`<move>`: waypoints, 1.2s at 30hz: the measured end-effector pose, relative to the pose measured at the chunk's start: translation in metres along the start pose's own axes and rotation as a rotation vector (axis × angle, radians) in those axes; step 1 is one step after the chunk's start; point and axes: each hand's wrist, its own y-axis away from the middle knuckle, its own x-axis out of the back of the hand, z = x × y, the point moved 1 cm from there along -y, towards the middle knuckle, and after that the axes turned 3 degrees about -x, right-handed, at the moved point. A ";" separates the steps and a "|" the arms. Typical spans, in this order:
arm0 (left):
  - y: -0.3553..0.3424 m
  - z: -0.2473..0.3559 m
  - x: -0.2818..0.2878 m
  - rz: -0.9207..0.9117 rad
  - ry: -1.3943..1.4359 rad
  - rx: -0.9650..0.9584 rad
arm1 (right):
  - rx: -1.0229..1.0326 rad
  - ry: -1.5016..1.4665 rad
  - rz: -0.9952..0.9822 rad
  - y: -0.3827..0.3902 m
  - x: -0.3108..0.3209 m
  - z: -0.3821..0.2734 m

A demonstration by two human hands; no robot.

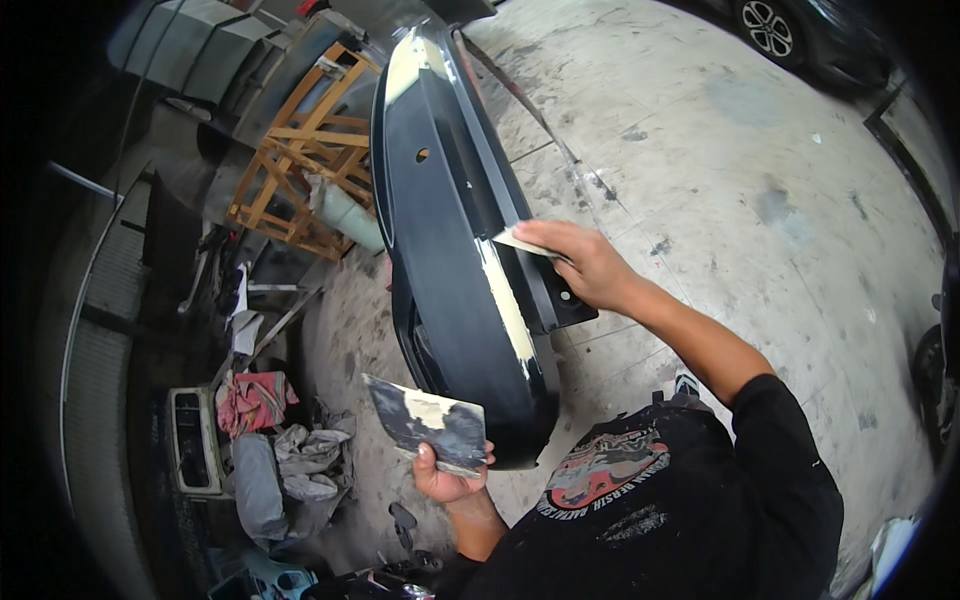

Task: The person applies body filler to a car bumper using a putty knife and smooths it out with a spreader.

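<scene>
A long black car bumper (450,290) stretches away in front of me, with a strip of pale yellow filler (508,310) along its right-hand ridge and another pale patch (403,72) at the far end. My right hand (590,262) grips a thin cream-coloured spreader (522,243), its edge against the bumper at the upper end of the strip. Low by the bumper's near end, my left hand (452,478) is closed on a flat dark mixing board (425,425). Pale yellow filler is smeared on the board's face. Part of the left fingers is hidden under it.
A wooden frame (310,150) and a pale green cylinder (345,215) stand left of the bumper. Red cloth (255,400) and grey sheeting (305,460) lie at the lower left. A dark car with a spoked wheel (768,25) is at the far right on the stained floor (720,180).
</scene>
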 end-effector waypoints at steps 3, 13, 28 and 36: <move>0.009 -0.012 0.003 0.044 -0.038 -0.026 | 0.065 0.002 -0.004 -0.026 -0.013 0.020; 0.026 -0.027 0.002 0.248 -0.126 -0.086 | 0.232 0.046 -0.258 0.021 -0.006 0.009; 0.025 -0.048 -0.005 0.303 -0.189 0.087 | 0.118 -0.382 -0.380 0.055 0.025 -0.075; 0.005 -0.013 -0.021 0.008 0.113 -0.065 | 0.078 -0.199 -0.279 0.049 0.028 -0.073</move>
